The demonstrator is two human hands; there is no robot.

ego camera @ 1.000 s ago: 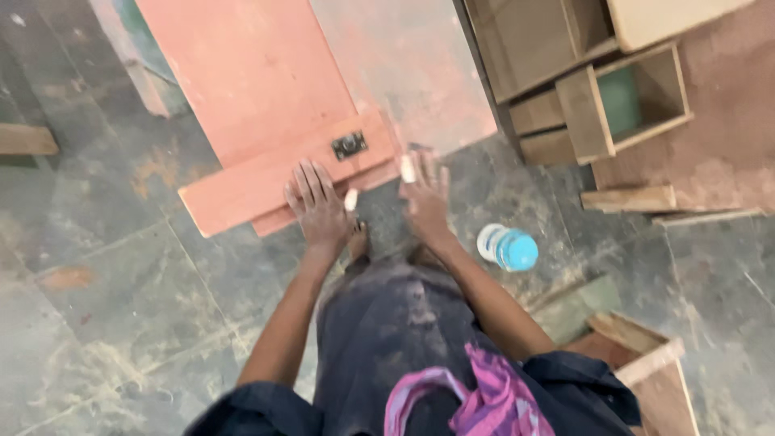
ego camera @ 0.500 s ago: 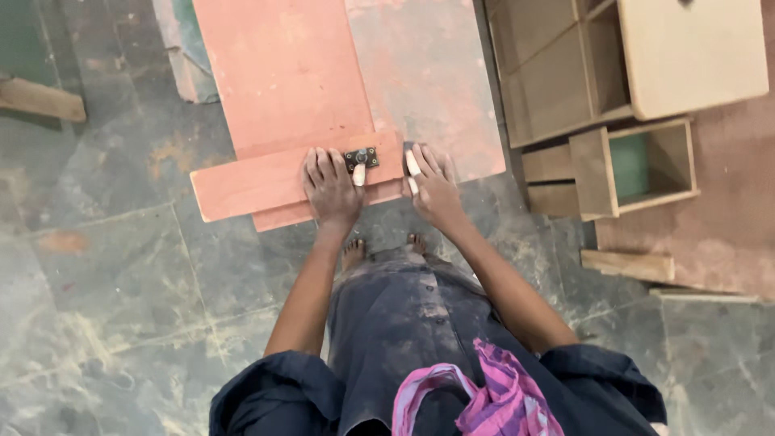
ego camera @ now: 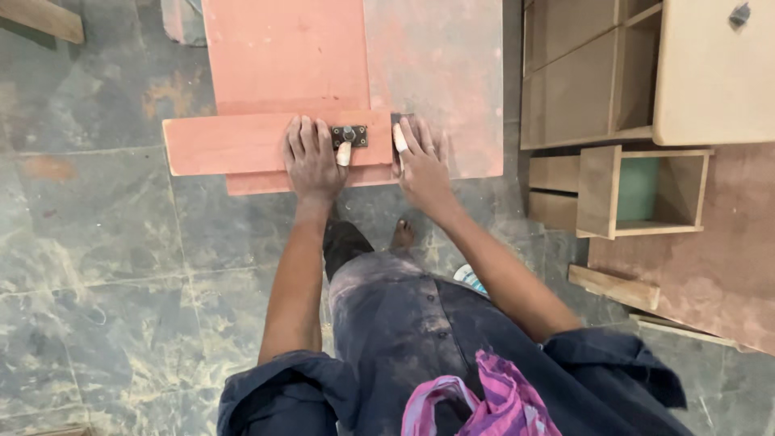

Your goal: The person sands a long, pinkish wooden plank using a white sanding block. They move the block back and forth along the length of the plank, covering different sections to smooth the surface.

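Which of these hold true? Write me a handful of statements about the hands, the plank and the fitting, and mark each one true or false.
1. The left hand lies flat on the reddish plank. True.
2. The small dark metal fitting sits between the two hands. True.
3. The right hand grips a hammer. False: it holds no tool and rests at the plank's end.
4. The open wooden box stands on the plank. False: it stands off to the right, beside the cabinet.
5. The floor is carpeted. False: it is stone tile.
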